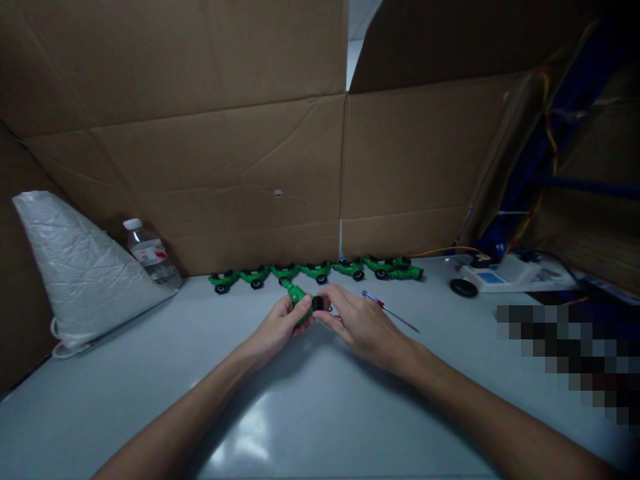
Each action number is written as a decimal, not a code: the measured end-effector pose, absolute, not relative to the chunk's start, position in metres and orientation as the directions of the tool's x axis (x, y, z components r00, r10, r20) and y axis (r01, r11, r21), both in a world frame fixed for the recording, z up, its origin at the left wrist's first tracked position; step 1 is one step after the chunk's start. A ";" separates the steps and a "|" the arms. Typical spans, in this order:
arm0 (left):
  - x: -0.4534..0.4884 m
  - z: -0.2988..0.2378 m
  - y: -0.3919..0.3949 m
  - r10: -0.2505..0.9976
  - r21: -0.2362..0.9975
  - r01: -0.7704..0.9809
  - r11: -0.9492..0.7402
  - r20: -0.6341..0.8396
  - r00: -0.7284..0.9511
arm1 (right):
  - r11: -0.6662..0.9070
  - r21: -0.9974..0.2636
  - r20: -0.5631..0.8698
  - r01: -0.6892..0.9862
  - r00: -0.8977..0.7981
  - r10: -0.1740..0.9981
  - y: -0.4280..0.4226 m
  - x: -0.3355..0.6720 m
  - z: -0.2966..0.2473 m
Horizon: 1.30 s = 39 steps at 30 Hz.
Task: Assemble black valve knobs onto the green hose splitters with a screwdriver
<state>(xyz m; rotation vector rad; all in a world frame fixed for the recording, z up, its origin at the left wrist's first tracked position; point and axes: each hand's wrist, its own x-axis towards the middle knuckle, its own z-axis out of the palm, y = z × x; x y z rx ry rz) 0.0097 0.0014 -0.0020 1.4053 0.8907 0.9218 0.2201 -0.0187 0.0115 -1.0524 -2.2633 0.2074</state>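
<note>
Evidently, a green piece (297, 293) is being worked on, held up over the counter (320, 413) in front of a row of green wheeled pieces (320, 272), which are set along the cardboard wall (240, 213). The grip of the left hand (280, 327) is clamped on the green piece, its thumb laid along the upper side. The grip of the right hand (360, 323) is closed on a black part (319, 304) at the end nearer that hand; the exact contact is partly hidden by the fingers. Fitting or adjustment of the black part is judged to be in hand. By the next move, steady support on the left and careful alignment on the right would be required. A screwdriver (383, 305) is left unheld beside the right hand.
</note>
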 end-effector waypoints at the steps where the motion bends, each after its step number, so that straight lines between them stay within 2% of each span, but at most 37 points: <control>1: 0.009 -0.003 0.002 0.918 0.999 0.001 -0.033 0.030 0.396 | 0.688 -0.362 0.482 0.629 -0.505 0.715 -0.019 0.220 0.012; 3: 0.009 -0.006 0.004 0.919 1.000 -0.005 -0.027 0.027 0.393 | 0.693 -0.355 0.501 0.627 -0.499 0.708 -0.021 0.219 0.014; 6: 0.010 -0.009 0.004 0.915 1.000 -0.007 -0.027 0.028 0.402 | 0.638 -0.426 0.479 0.642 -0.439 0.761 -0.021 0.217 0.012; 8: 0.011 -0.010 0.003 0.912 0.999 -0.004 -0.035 0.034 0.408 | 0.623 -0.425 0.459 0.657 -0.437 0.774 -0.021 0.217 0.009; 17: 0.009 -0.005 0.002 0.903 1.000 0.022 -0.001 -0.009 0.429 | 0.715 -0.017 0.477 0.698 -0.623 0.620 -0.019 0.227 0.018; 21: 0.009 -0.003 0.000 0.900 1.000 0.021 0.016 -0.024 0.436 | 0.733 0.047 0.478 0.679 -0.659 0.580 -0.020 0.232 0.020; 31: 0.007 -0.003 -0.004 0.884 0.997 -0.024 0.069 -0.050 0.464 | 0.775 0.014 0.479 0.632 -0.684 0.549 -0.018 0.237 0.014; 35: 0.006 -0.004 -0.003 0.896 0.999 0.007 0.040 -0.039 0.442 | 0.762 -0.163 0.502 0.626 -0.613 0.610 -0.018 0.232 0.015; 39: 0.007 -0.006 -0.003 0.920 0.999 0.044 -0.017 -0.002 0.392 | 0.677 -0.333 0.497 0.656 -0.488 0.717 -0.020 0.225 0.012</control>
